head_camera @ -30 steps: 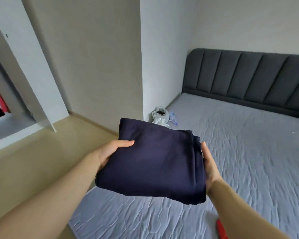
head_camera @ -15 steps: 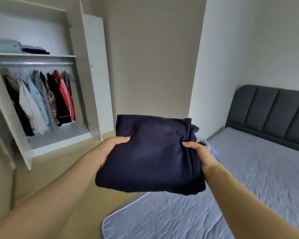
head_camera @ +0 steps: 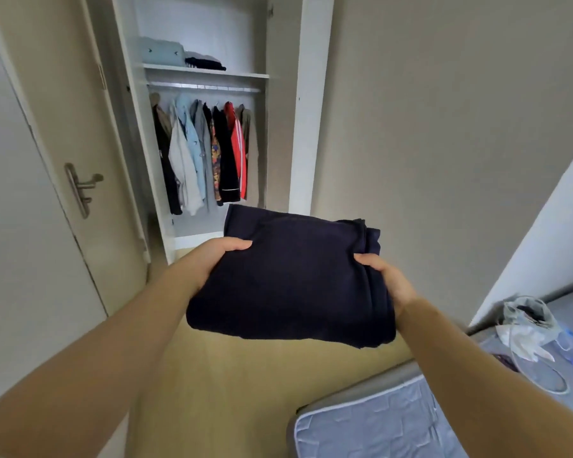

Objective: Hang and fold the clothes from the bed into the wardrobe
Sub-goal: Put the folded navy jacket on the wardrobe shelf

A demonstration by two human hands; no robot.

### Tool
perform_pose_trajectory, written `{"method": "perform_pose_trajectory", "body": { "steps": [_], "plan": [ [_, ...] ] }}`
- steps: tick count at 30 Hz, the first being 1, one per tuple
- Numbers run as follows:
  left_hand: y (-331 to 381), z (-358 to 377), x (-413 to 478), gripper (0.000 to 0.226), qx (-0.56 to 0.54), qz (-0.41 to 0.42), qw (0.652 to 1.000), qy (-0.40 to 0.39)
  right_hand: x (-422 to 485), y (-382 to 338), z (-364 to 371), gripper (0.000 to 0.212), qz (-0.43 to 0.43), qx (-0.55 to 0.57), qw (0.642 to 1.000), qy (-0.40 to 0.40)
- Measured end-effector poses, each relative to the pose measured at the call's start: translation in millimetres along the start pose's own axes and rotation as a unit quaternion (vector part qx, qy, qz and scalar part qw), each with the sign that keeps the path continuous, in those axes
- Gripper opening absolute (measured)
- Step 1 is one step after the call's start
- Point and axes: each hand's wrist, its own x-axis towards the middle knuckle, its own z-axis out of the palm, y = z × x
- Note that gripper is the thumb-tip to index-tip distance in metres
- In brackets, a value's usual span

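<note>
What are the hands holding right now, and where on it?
A folded navy garment: left hand on its left edge, right hand on its right edge.

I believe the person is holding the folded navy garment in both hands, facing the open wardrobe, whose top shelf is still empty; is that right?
Not quite. The head view shows the top shelf already holds a light blue folded item and a dark folded item. The rest stands: the left hand and right hand hold the folded navy garment facing the open wardrobe.
</note>
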Motion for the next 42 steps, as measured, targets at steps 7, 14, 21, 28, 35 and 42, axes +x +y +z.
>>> {"method": "perform_pose_trajectory", "body": {
  "steps": [7,14,21,28,35,42],
  "plan": [
    [-5.7,-98.5,46.4,0.014,-0.032,-0.059,0.997,0.047,82.2,29.6,86.6,0.019,0.064,0.006,0.995,-0.075],
    [-9.5,-146.6,94.9,0.018,-0.062,-0.088,0.991,0.083,153.5,31.1,134.8,0.017,0.118,-0.052,0.988,-0.085],
    [15.0,-179.9,177.9,0.017,-0.080,-0.080,0.985,0.132,268.8,17.9,169.9,0.018,0.133,-0.076,0.981,-0.122],
    [99.3,-192.9,325.7,0.022,-0.054,-0.066,0.984,0.155,422.3,-37.9,187.6,0.022,0.137,-0.051,0.981,-0.127],
    [167.6,-204.0,438.3,0.032,-0.056,-0.058,0.985,0.152,539.1,-102.5,203.2,0.021,0.127,-0.075,0.981,-0.124],
    [227.3,-230.3,531.2,0.029,-0.050,-0.041,0.986,0.152,642.4,-136.7,236.8,0.022,0.121,-0.089,0.979,-0.136]
  ]
}}
